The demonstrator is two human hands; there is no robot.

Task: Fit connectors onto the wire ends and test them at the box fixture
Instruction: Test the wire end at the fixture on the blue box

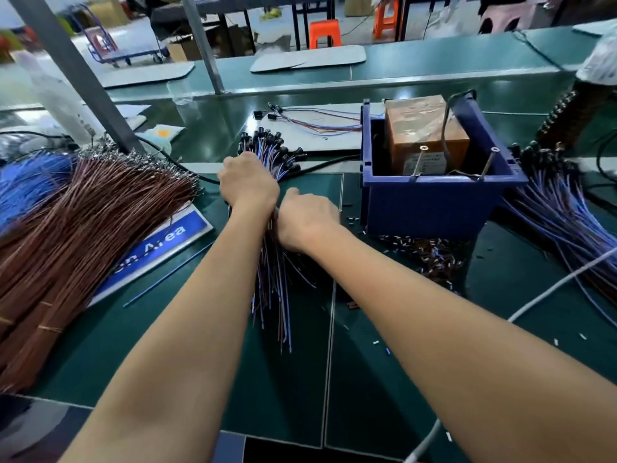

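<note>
Nearest to the camera, the bare ends of a bundle of blue and brown wires [272, 295] lie fanned on the green counter [367, 379], and small loose pieces, perhaps connectors [430, 252], are scattered beside and in front of the blue box [434, 202]. A little farther, both hands meet on this bundle: the left hand [248, 183] is curled around it from above and grips it, and the right hand [307, 218] is closed on the same bundle just below the left one, though its fingertips are hidden, so I cannot tell how exactly it pinches. Beyond the left hand, the far ends of the bundle already carry black caps [277, 148], so this side of the work seems done, while the near ends look still bare. To the left lies a large heap of brown wires [83, 222] and blue wires [23, 182] with no connectors visible, which I judge to be stock waiting. To the right of the box another bundle with black ends [561, 202] rests, possibly finished pieces. Inside the blue box stands an orange block [424, 128] with wires, probably the test fixture; nothing is plugged into it by the hands now. In my judgement much wire remains, and the testing of this bundle is not yet begun.
</note>
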